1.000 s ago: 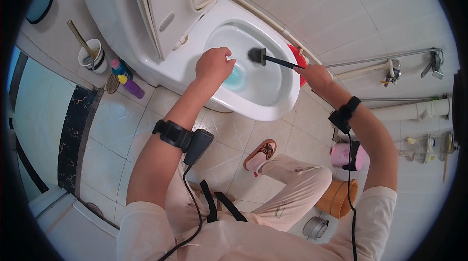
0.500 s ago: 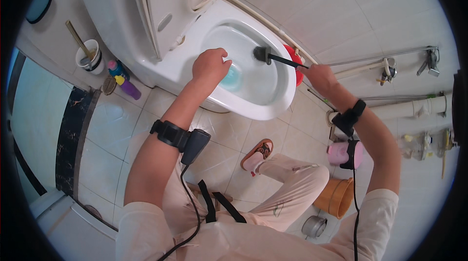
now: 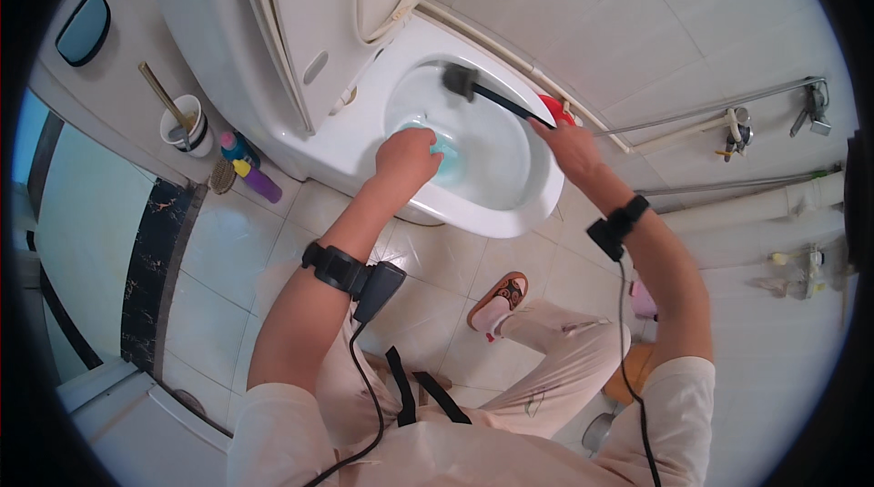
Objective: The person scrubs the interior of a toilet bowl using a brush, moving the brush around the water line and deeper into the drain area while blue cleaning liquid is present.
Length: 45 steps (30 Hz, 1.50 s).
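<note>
My right hand [image 3: 571,152] grips the black handle of a toilet brush [image 3: 501,101]. The brush's dark bristle head is against or close to the far inner wall of a white toilet bowl [image 3: 496,222]; whether it touches is hard to tell. Bluish water [image 3: 450,162] lies at the bottom of the bowl. Over the bowl's left side is my left hand [image 3: 406,157], its fingers curled; anything inside them is hidden. The toilet lid and seat [image 3: 332,23] stand raised.
Left of the toilet are a white brush holder [image 3: 193,143], a purple bottle [image 3: 261,184], a blue bottle [image 3: 238,151] and a small scrub brush [image 3: 221,177]. A red plastic item [image 3: 557,108] sits behind the bowl's right rim. Pipes and taps [image 3: 739,134] line the right wall.
The brush head has moved left along the far inner wall, with my right hand following leftward. The whole view has shifted slightly, and my left hand stays over the bowl's left side.
</note>
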Each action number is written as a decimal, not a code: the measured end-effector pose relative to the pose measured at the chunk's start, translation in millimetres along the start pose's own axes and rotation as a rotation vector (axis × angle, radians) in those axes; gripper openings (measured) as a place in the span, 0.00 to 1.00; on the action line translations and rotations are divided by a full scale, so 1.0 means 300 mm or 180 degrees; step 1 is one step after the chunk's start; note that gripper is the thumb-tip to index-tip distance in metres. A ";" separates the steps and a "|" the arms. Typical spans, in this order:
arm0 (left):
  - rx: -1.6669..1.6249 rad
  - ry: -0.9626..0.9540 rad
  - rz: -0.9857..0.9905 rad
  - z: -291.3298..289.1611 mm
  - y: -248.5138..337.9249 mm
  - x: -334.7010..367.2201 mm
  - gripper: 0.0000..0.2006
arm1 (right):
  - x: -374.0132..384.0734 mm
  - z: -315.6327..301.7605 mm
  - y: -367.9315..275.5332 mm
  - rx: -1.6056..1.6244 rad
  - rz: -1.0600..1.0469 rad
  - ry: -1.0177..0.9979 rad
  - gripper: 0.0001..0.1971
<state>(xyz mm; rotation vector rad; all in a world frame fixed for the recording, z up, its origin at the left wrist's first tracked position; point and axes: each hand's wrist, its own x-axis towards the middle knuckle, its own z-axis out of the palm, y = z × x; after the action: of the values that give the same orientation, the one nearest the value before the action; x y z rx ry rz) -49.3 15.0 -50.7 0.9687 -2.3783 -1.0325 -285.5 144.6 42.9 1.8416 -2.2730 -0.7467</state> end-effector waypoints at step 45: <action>-0.1408 0.1084 -0.0314 -0.198 -0.079 0.095 0.08 | -0.127 -0.092 -0.209 0.4665 0.0218 -0.2034 0.14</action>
<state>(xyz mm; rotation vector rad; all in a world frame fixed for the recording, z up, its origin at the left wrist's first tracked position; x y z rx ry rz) -24.8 -46.3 -27.3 1.0029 -1.7452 -1.2461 -209.6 163.8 46.8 1.9503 -3.7997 0.7854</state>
